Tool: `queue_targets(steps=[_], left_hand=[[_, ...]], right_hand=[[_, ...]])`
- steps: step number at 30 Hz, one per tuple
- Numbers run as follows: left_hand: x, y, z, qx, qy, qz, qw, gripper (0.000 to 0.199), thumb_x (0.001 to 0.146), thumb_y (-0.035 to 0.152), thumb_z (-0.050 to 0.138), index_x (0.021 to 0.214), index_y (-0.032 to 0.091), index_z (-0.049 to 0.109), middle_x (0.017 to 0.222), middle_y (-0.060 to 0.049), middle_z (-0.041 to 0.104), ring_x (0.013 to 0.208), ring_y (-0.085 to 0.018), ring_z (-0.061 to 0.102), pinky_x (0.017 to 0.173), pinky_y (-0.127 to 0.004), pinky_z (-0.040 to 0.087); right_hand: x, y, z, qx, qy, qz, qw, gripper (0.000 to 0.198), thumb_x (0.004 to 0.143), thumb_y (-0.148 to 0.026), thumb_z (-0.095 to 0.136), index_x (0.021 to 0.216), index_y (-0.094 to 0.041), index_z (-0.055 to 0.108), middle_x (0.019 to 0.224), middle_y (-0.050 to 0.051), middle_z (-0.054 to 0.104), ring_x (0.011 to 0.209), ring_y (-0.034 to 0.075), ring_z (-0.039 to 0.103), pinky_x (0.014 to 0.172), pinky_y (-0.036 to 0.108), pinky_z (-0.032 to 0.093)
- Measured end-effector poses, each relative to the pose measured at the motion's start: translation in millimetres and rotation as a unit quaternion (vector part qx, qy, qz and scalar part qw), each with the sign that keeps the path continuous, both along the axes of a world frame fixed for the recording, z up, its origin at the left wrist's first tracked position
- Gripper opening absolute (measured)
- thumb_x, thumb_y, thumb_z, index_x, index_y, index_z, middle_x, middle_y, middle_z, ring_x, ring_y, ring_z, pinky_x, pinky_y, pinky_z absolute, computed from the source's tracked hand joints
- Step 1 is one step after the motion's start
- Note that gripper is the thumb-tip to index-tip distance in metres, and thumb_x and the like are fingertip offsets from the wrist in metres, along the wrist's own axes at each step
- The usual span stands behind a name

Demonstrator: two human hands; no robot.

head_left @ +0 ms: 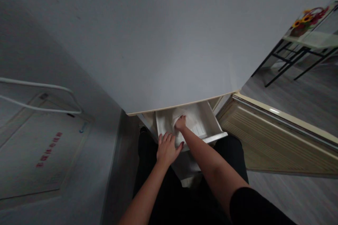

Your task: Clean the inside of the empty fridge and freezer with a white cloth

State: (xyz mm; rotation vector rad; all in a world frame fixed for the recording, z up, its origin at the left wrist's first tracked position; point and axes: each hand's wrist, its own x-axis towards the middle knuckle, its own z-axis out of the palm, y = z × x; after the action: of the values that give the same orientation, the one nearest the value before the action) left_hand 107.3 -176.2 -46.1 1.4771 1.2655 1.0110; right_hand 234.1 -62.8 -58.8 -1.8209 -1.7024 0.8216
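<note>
A white drawer (215,121) is pulled out below a large pale cabinet-like front, probably a fridge or freezer. My left hand (167,148) grips its front left rim, fingers bent over the edge and thumb spread to the right. Inside the drawer, my right hand (180,123) is closed on a white cloth (177,114) against the bottom or the left part of the drawer. The cloth's lower part lies under the hand and is hard to tell from the white drawer. No other contents can be made out.
An open cream door (274,137) swings out to the right, close to my knee. At left stand a wall and a white board with red lettering (49,149), beneath a white rail (39,85). A table (314,39) with a flower basket (303,24) stands far right.
</note>
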Motion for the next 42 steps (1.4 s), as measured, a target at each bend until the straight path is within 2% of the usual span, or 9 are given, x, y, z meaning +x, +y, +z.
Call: queue_targets(steps=[5, 11, 14, 18, 26, 28, 30, 35, 42], left_hand=[[-2, 1, 0.3, -0.062, -0.02, 0.016, 0.998, 0.018, 0.072, 0.014, 0.078, 0.083, 0.025, 0.069, 0.103, -0.012, 0.069, 0.137, -0.036, 0.043, 0.126, -0.051, 0.008], [-3, -1, -6.1, 0.016, 0.113, -0.036, 0.993, 0.017, 0.074, 0.033, 0.081, 0.085, 0.026, 0.069, 0.094, -0.011, 0.067, 0.117, -0.038, 0.053, 0.124, -0.052, 0.01], [-2, -2, -4.8, 0.034, 0.14, -0.036, 0.989, 0.018, 0.075, 0.037, 0.08, 0.083, 0.025, 0.069, 0.09, -0.011, 0.066, 0.11, -0.037, 0.055, 0.122, -0.053, 0.015], [-1, 0, -1.9, 0.014, 0.118, -0.031, 0.992, 0.018, 0.072, 0.032, 0.083, 0.078, 0.026, 0.068, 0.085, -0.01, 0.065, 0.109, -0.037, 0.056, 0.121, -0.052, 0.015], [-2, -1, -5.4, -0.041, 0.054, -0.009, 0.998, 0.021, 0.069, 0.031, 0.086, 0.077, 0.025, 0.067, 0.083, -0.009, 0.063, 0.118, -0.036, 0.055, 0.114, -0.046, 0.027], [-1, -2, -4.8, -0.028, 0.093, -0.01, 0.995, 0.022, 0.07, 0.034, 0.084, 0.078, 0.024, 0.067, 0.083, -0.01, 0.064, 0.115, -0.036, 0.057, 0.111, -0.045, 0.031], [-1, -3, -3.7, 0.014, 0.214, -0.039, 0.976, 0.02, 0.078, 0.04, 0.076, 0.084, 0.023, 0.067, 0.087, -0.01, 0.067, 0.109, -0.034, 0.061, 0.108, -0.046, 0.034], [1, -2, -3.2, 0.129, 0.477, -0.116, 0.861, 0.033, 0.097, 0.046, 0.048, 0.099, 0.02, 0.067, 0.096, -0.011, 0.073, 0.1, -0.029, 0.066, 0.094, -0.043, 0.042], [1, -5, -1.3, 0.149, 0.516, -0.106, 0.837, 0.039, 0.1, 0.05, 0.042, 0.098, 0.02, 0.067, 0.093, -0.009, 0.074, 0.094, -0.027, 0.069, 0.087, -0.041, 0.044]], right_hand=[[-30, 7, -13, -0.054, -0.066, 0.079, 0.993, 0.052, 0.096, -0.044, 0.062, 0.141, -0.019, 0.053, 0.151, 0.013, 0.045, 0.137, 0.032, 0.046, 0.114, 0.059, 0.037], [30, 31, -33, -0.105, -0.162, 0.112, 0.975, 0.102, 0.083, -0.071, 0.06, 0.162, -0.02, 0.022, 0.17, 0.018, 0.002, 0.154, 0.042, -0.009, 0.117, 0.066, -0.011], [87, 35, -42, -0.142, -0.273, 0.047, 0.95, 0.114, 0.081, -0.082, 0.049, 0.164, -0.019, 0.005, 0.169, 0.015, -0.013, 0.154, 0.04, -0.018, 0.12, 0.059, -0.009], [138, 30, -48, -0.182, -0.277, 0.034, 0.943, 0.121, 0.079, -0.085, 0.049, 0.163, -0.017, -0.005, 0.166, 0.017, -0.022, 0.155, 0.038, -0.011, 0.124, 0.046, 0.0], [127, 22, -55, -0.255, -0.288, 0.03, 0.923, 0.144, 0.066, -0.081, 0.069, 0.158, -0.019, -0.021, 0.16, 0.018, -0.036, 0.15, 0.043, -0.026, 0.121, 0.056, -0.007], [117, 17, -55, -0.278, -0.3, 0.028, 0.912, 0.151, 0.059, -0.08, 0.075, 0.157, -0.021, -0.023, 0.159, 0.017, -0.039, 0.147, 0.045, -0.031, 0.118, 0.062, -0.01], [106, 11, -53, -0.285, -0.307, 0.03, 0.907, 0.157, 0.053, -0.079, 0.079, 0.156, -0.023, -0.025, 0.158, 0.016, -0.04, 0.145, 0.047, -0.034, 0.114, 0.068, -0.012], [73, -5, -44, -0.298, -0.314, 0.068, 0.899, 0.165, 0.046, -0.068, 0.088, 0.155, -0.02, -0.027, 0.154, 0.018, -0.044, 0.142, 0.048, -0.037, 0.111, 0.073, -0.011], [54, -6, -34, -0.276, -0.357, 0.141, 0.881, 0.168, 0.043, -0.05, 0.096, 0.156, -0.018, -0.025, 0.155, 0.021, -0.041, 0.144, 0.052, -0.031, 0.114, 0.074, -0.001]])
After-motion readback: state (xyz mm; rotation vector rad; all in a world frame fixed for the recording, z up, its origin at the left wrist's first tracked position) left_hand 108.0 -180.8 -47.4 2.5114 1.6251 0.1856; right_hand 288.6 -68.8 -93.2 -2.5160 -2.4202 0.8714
